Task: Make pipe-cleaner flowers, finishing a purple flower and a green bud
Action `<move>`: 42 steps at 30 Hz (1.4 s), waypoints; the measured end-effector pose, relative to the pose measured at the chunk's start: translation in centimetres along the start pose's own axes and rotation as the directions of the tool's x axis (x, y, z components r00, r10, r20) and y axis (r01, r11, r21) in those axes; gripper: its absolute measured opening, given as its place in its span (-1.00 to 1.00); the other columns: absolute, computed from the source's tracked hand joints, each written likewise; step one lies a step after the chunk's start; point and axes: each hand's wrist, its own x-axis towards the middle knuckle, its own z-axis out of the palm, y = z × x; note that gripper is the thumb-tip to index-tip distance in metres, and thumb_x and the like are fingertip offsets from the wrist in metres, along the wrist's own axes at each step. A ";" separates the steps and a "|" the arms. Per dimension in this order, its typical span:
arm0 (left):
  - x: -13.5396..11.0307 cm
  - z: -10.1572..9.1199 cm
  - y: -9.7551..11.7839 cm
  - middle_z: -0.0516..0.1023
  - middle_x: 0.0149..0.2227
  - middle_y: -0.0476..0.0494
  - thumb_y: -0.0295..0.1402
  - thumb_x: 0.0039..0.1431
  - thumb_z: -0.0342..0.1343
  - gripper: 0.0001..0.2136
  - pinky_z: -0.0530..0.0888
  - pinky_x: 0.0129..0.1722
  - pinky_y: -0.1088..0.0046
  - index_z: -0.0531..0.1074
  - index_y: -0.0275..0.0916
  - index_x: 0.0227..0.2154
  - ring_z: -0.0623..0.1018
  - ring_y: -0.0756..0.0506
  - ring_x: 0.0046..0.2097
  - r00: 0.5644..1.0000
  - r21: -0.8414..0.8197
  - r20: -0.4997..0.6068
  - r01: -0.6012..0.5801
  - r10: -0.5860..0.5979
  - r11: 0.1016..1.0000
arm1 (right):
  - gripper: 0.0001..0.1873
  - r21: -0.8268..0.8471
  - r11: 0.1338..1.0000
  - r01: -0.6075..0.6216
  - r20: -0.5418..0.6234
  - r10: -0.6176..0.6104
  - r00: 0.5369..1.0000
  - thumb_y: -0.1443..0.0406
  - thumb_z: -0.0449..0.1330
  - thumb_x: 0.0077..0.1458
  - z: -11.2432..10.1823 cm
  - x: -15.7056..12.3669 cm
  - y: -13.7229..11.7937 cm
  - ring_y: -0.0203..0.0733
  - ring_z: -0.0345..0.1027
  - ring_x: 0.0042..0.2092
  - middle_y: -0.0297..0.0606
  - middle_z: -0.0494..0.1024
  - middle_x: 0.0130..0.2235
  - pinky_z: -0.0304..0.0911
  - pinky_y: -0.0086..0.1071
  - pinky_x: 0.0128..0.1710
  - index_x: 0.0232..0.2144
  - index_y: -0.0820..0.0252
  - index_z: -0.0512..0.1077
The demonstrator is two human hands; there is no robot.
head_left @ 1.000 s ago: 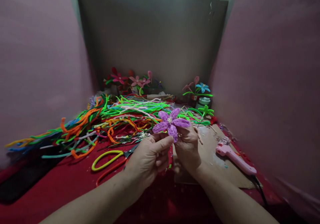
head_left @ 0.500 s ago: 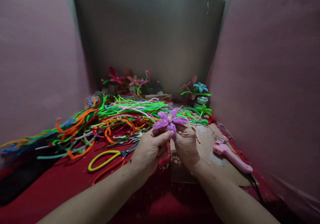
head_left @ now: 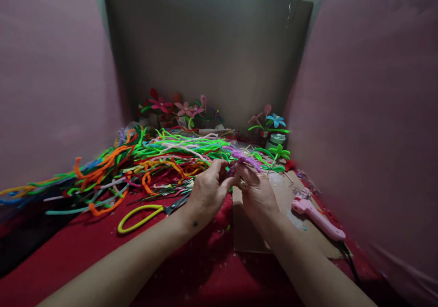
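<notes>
We hold our left hand (head_left: 208, 193) and right hand (head_left: 260, 197) close, fingers (head_left: 219, 166) pinched together on the underside of the purple flower (head_left: 243, 158), which tilts just above them. The pipe cleaners (head_left: 153, 156) sprawl behind it; scissors (head_left: 147, 215) lie left of our hands and a pink glue gun (head_left: 318, 218) right, on the red table (head_left: 85, 252).

Purple flower (head_left: 243, 158); yellow-handled scissors (head_left: 147, 215); pink glue gun (head_left: 316, 218); red cloth (head_left: 85, 247).

Left hand (head_left: 208, 190) and right hand (head_left: 258, 195) are bare, as are both forearms; a small dark spot marks the left wrist (head_left: 195, 223).
</notes>
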 end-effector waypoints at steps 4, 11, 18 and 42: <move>-0.2 0.0 -0.4 0.50 -0.40 -0.14 -0.27 0.17 0.00 -0.83 0.37 -0.42 0.44 0.32 -0.27 -0.27 0.51 -0.10 -0.36 0.988 0.327 0.017 -0.153 0.156 0.933 | -0.88 -0.014 1.000 -0.011 -0.023 0.010 1.000 0.27 0.29 -0.13 0.0 -0.3 0.8 -0.33 0.25 -0.45 -0.38 0.45 -0.51 0.21 -0.40 -0.37 -0.53 0.22 0.47; -0.1 -1.0 0.1 0.34 -0.58 0.02 -0.39 0.17 -0.05 -0.85 0.27 -0.51 0.54 0.34 -0.25 -0.47 0.34 0.04 -0.54 0.999 -0.035 0.032 -0.040 0.041 0.999 | -0.87 -0.043 0.997 0.070 0.014 -0.069 0.998 0.29 0.28 -0.09 0.5 -0.6 1.3 -0.24 0.36 -0.33 -0.33 0.55 -0.40 0.26 -0.34 -0.25 -0.40 0.18 0.53; 0.2 -2.2 0.6 0.20 -0.69 0.13 -0.31 0.09 0.10 -0.88 0.16 -0.70 0.59 0.36 -0.26 -0.46 0.14 0.12 -0.69 0.892 -0.720 0.412 0.444 -0.186 0.534 | -0.91 -0.052 0.990 0.127 0.177 -0.116 0.977 0.25 0.28 -0.08 1.0 -1.0 0.3 -0.21 0.39 -0.36 -0.36 0.56 -0.43 0.32 -0.31 -0.30 -0.43 0.11 0.55; -0.1 -4.4 1.8 0.30 -0.66 0.06 -0.30 0.01 0.18 -0.77 0.20 -0.56 0.57 0.33 -0.29 -0.63 0.26 0.10 -0.59 0.889 -0.639 0.410 0.438 -0.202 0.632 | -0.89 -0.329 0.857 0.395 0.151 -0.365 0.918 0.34 0.24 -0.04 0.4 -1.6 0.1 -0.22 0.36 -0.29 -0.32 0.55 -0.38 0.26 -0.29 -0.18 -0.40 0.09 0.56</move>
